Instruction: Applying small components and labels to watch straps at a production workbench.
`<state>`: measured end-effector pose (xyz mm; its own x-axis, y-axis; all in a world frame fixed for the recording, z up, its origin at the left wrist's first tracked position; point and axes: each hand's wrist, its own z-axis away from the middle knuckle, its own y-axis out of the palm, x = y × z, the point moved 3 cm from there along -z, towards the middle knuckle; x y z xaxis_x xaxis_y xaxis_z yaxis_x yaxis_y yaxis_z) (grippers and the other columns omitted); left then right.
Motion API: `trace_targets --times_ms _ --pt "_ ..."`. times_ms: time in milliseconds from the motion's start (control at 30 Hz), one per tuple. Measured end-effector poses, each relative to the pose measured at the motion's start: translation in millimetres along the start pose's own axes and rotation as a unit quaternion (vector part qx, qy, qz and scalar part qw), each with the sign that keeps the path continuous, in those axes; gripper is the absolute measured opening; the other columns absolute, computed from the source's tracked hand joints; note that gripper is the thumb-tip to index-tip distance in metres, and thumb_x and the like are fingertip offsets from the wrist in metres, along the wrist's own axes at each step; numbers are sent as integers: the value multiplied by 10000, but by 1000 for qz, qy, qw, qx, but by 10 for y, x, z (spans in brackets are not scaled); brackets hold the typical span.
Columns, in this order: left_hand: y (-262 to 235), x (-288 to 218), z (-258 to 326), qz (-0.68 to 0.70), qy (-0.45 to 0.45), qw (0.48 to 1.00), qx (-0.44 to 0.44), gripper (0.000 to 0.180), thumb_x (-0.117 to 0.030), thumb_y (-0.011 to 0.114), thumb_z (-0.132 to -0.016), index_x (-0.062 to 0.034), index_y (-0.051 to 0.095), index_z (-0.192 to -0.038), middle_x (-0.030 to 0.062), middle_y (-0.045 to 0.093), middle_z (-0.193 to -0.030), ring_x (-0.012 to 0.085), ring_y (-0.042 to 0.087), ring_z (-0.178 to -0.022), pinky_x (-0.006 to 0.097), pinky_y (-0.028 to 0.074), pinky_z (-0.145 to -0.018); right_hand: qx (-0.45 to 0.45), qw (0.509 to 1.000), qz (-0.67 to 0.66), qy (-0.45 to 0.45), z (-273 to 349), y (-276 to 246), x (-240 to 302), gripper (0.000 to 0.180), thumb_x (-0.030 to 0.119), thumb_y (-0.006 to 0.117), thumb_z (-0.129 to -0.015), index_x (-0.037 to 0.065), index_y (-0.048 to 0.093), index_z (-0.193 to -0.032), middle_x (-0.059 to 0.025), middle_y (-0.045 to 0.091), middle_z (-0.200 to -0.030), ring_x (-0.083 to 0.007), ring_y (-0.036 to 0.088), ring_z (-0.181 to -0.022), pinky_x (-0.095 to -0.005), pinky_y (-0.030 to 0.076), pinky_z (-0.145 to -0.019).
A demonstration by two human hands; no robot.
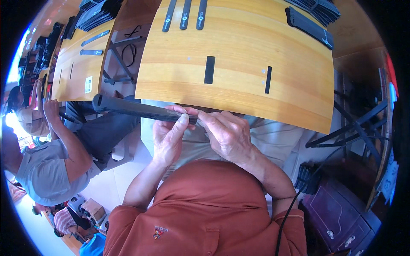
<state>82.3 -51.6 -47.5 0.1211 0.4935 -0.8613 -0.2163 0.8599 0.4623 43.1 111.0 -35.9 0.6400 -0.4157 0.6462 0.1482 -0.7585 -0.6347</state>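
Observation:
Over my lap, just below the table's near edge, I hold a thick bundle of long dark grey straps (132,108). The rounded end of the bundle reaches out to the left. My left hand (168,138) is closed around the right part of it, thumb on top and fingers behind. My right hand (226,133) is closed too, its thumb and fingertips pinching at the right end of the bundle, beside the left fingertips. What exactly lies between the right fingertips is partly hidden.
On the wooden table (171,72) lie a wide black strip (209,70), a narrow black strip (268,80) and three grey straps (185,15) at the far side. A strap stack (309,27) lies far right. A co-worker (51,166) sits left at another table (72,81). A purple cabinet (341,217) stands right.

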Motion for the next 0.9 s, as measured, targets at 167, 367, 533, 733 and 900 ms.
trace_targets --times_ms 167,367,533,733,900 --pt "29 60 12 -54 -10 998 -37 217 -99 660 -966 -14 566 -1142 106 668 -1095 147 630 -997 274 538 -815 -3 1000 14 13 37 -10 -21 366 -8 723 -770 29 674 -1131 -76 703 -835 -229 631 -635 -356 507 -549" --pt "32 119 63 -84 5 995 -55 292 -2 695 -917 -4 545 -1168 95 666 -1112 130 631 -983 263 539 -845 9 999 36 20 69 -22 9 388 -3 719 -752 48 683 -1135 -66 704 -856 -217 610 -626 -349 506 -548" --pt "-48 26 72 -93 -40 994 -35 297 0 700 -912 -1 548 -1168 99 668 -1105 137 640 -973 272 551 -855 4 997 57 -52 63 -109 -30 360 11 722 -744 74 715 -1098 -28 699 -846 -187 604 -632 -329 496 -534" --pt "-139 6 62 -56 -136 987 57 274 -26 697 -919 1 564 -1157 96 664 -1095 145 652 -949 313 589 -842 40 995 16 -93 86 -143 -108 392 80 652 -791 112 698 -1179 -29 641 -820 -184 594 -647 -330 517 -553" --pt "-76 37 86 -46 -116 992 11 288 -21 705 -913 -1 546 -1152 66 641 -1045 139 641 -969 303 578 -848 64 996 26 -58 75 -107 -56 434 86 654 -801 122 682 -1233 -34 638 -800 -196 602 -642 -337 522 -555"
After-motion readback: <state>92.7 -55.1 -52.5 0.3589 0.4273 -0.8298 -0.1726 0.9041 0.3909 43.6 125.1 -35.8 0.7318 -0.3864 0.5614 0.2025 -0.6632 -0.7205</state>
